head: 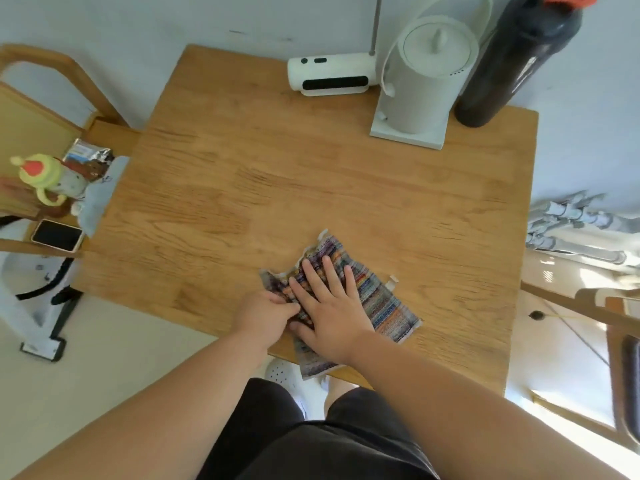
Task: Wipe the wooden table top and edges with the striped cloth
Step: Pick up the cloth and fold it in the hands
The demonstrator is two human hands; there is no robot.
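Both forearms are bare, with no sleeves, watch or rings on the hands; the person wears black shorts [311, 441] and white perforated clogs [282, 374]

On the worktop [242, 174], the cloth [381, 303] lies at six o'clock, overhanging the near edge; kettle [422, 81], bottle [512, 60] and heater [332, 76] stand at one o'clock.
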